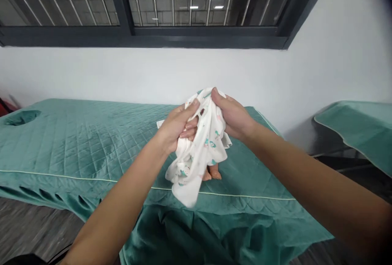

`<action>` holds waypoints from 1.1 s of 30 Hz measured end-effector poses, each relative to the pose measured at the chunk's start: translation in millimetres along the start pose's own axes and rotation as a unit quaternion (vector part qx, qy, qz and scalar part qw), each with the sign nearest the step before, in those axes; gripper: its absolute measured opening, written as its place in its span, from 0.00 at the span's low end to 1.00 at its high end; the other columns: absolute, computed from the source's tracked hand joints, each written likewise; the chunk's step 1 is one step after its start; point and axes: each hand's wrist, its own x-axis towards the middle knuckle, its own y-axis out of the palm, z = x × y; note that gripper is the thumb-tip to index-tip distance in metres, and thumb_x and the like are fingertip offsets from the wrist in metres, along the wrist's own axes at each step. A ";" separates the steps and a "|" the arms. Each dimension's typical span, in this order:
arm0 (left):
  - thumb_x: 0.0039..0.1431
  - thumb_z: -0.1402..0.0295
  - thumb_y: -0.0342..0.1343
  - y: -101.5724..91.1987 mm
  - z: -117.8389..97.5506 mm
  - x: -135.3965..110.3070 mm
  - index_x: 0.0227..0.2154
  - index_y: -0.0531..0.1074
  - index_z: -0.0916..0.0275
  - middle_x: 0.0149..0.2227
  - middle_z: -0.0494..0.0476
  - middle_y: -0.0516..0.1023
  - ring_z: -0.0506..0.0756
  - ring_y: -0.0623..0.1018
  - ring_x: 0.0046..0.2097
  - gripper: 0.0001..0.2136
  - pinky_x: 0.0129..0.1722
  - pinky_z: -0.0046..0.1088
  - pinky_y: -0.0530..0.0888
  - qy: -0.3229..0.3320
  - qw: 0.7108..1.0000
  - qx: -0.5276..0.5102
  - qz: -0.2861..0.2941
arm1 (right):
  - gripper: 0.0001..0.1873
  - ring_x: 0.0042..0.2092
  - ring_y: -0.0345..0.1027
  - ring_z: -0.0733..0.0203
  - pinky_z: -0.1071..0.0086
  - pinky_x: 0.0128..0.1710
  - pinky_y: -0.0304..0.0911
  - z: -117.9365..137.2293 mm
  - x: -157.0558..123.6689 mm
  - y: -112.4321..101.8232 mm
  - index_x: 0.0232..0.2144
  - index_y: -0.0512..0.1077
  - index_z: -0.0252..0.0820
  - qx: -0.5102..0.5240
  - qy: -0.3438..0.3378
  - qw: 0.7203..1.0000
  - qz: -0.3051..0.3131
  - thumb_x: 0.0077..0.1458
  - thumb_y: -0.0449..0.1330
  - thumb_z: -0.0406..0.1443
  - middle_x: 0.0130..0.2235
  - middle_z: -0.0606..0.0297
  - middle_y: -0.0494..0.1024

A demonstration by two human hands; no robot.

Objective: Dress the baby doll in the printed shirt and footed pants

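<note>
In the head view, a white baby garment (pixel 211 134) with small green and pink prints hangs bunched between my two hands, above the bed. My left hand (pixel 181 126) is closed on its left side, thumb on top and fingers curled in the cloth. Pinching its upper right edge is my right hand (pixel 231 114), thumb uppermost. The lower end of the cloth dangles loose toward the bed's front edge. Two small doll feet (pixel 214 172) show beneath the garment; the rest of the doll is hidden. Behind the hands, part of a white item (pixel 227 140) sticks out.
A bed with a quilted green cover (pixel 92 142) stretches across, with a face hole (pixel 23 118) at its left end. Behind it are a white wall (pixel 122 73) and a barred window (pixel 196 7). Another green-covered surface (pixel 361 126) stands at the right.
</note>
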 end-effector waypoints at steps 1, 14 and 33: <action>0.55 0.45 0.62 0.9 3.5 -1.2 0.24 0.63 0.60 0.14 0.39 0.53 0.41 0.50 0.13 0.24 0.14 0.20 0.58 -0.021 0.999 0.017 0.020 | 0.33 0.32 0.73 0.55 0.64 0.32 0.71 -1.5 1.3 -0.7 0.35 0.72 0.44 0.001 -0.002 1.000 -0.014 0.48 0.62 0.66 0.26 0.63 0.75; 0.55 0.46 0.62 -21.0 24.7 3.0 0.37 0.71 0.60 0.29 0.53 0.79 0.53 0.79 0.26 0.21 0.27 0.29 0.77 0.009 0.996 -0.084 -0.020 | 0.29 0.28 0.69 0.58 0.63 0.29 0.68 -17.0 -26.7 1.6 0.38 0.70 0.47 -0.023 0.059 0.998 -0.004 0.52 0.61 0.64 0.25 0.67 0.73; 0.46 0.69 0.68 -2.6 21.1 -0.3 0.41 0.74 0.63 0.35 0.52 0.79 0.51 0.78 0.34 0.17 0.38 0.26 0.73 0.071 0.993 -0.045 -0.080 | 0.31 0.34 0.77 0.55 0.68 0.30 0.71 -17.8 -39.1 -29.6 0.41 0.77 0.38 -0.007 0.141 0.980 0.143 0.48 0.68 0.58 0.34 0.57 0.82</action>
